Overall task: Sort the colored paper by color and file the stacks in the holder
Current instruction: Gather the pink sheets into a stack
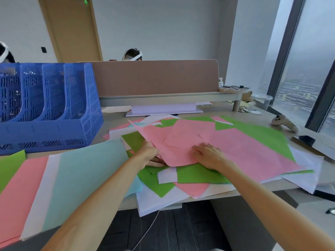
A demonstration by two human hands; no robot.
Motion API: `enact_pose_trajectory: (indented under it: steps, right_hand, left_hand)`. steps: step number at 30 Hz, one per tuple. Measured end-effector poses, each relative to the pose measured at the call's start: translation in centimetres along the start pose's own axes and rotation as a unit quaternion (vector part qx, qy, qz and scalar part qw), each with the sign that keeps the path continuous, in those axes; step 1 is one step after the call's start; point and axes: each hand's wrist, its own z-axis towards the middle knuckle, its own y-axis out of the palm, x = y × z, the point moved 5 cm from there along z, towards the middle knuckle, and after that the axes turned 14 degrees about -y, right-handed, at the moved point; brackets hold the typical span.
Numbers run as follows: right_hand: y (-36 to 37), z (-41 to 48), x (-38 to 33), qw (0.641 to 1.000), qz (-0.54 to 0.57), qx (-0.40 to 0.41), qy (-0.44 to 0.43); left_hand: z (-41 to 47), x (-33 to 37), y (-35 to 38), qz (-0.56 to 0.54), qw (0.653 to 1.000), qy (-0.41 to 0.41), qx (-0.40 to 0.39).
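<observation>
Bench (257, 116): pale wood top, running back to the divider.
Divider (154, 77): brown panel, upright along the bench's far edge.
People: one banded head (133, 54) behind the divider, another (4, 53) at the left edge.
Controller (284, 123): white, lying on the bench near the window (308, 69).
Cup (262, 101): clear plastic, far right.
Door (72, 29): light wood, back wall.
Floor (172, 227): dark planks, crossed by a thin white cable (148, 230).
</observation>
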Motion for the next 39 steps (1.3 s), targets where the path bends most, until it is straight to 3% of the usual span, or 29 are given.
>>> enact_pose_trajectory:
  steps: [3, 6, 8, 10, 14, 21, 24, 26, 29, 32, 39]
  right_hand:
    - [0.1, -0.4, -1.4, 0.998, 0.028, -0.003, -0.063]
    - [-0.4, -1.3, -2.7, 0.990, 0.081, -0.017, -0.116]
    - [-1.1, -2.0, -2.6, 0.985, 0.137, -0.007, -0.104]
    - [-1.8, -2.4, -1.6, 0.992, 0.111, 0.025, -0.048]
    - [-1.5, -2.7, -0.2, 0.999, 0.040, -0.024, 0.028]
    - [-1.9, 0.3, -3.0, 0.997, 0.046, -0.034, 0.047]
    - [-2.1, 2.4, -5.3, 0.990, 0.143, -0.003, 0.014]
    - [-2.7, 2.6, -5.4, 0.974, 0.217, 0.072, 0.004]
    - [-2.7, 1.7, -3.4, 0.988, 0.115, 0.094, 0.043]
    - [-1.1, 0.6, -2.5, 0.996, 0.052, 0.000, 0.068]
    - [-2.4, 1.6, -4.9, 0.974, 0.220, 0.034, 0.032]
  left_hand:
    - [0.0, 0.0, -0.4, -0.004, 1.000, -0.013, -0.017]
    - [-0.2, 0.0, -0.8, -0.075, 0.996, -0.041, -0.026]
    - [0.2, -0.2, -1.0, -0.125, 0.991, -0.049, -0.012]
    - [0.8, -0.3, -1.0, -0.135, 0.990, -0.037, 0.017]
    - [1.1, -0.5, -0.4, -0.111, 0.993, -0.015, 0.043]
    - [0.6, -0.5, -0.4, -0.024, 0.997, -0.056, -0.052]
    - [0.1, -0.6, -1.1, 0.019, 0.994, -0.066, -0.080]
    - [0.1, -0.7, -1.8, 0.035, 0.993, -0.072, -0.085]
    - [-0.2, -0.5, -2.1, 0.063, 0.992, -0.057, -0.089]
    - [-0.2, 0.0, -1.7, 0.037, 0.995, -0.048, -0.075]
    - [0.3, 0.9, 0.1, 0.081, 0.996, 0.013, 0.025]
